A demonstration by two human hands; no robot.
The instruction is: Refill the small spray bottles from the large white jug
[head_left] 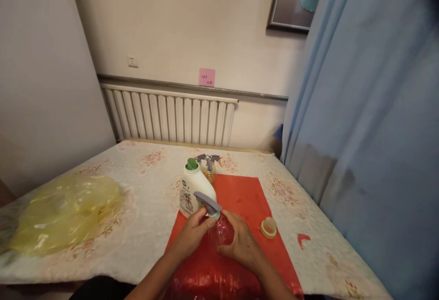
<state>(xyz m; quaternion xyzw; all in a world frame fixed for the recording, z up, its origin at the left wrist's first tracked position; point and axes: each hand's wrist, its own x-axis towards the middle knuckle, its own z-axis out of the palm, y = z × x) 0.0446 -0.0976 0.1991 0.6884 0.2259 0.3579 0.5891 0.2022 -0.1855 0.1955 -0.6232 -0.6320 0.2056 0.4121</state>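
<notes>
A pink note (206, 77) hangs above the radiator (171, 115).

This looks like a room in a home: a flowered cloth (154, 195) covers the surface (288, 188), a ribbed radiator (171, 116) stands against a plain wall (178, 21) with a socket (132, 61) and framed picture (286, 9), and a long blue curtain (363, 108) hangs at the right.

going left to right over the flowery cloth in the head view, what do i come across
Yellow plastic bag, white bottle, right hand, pale cap, small red piece.
</notes>
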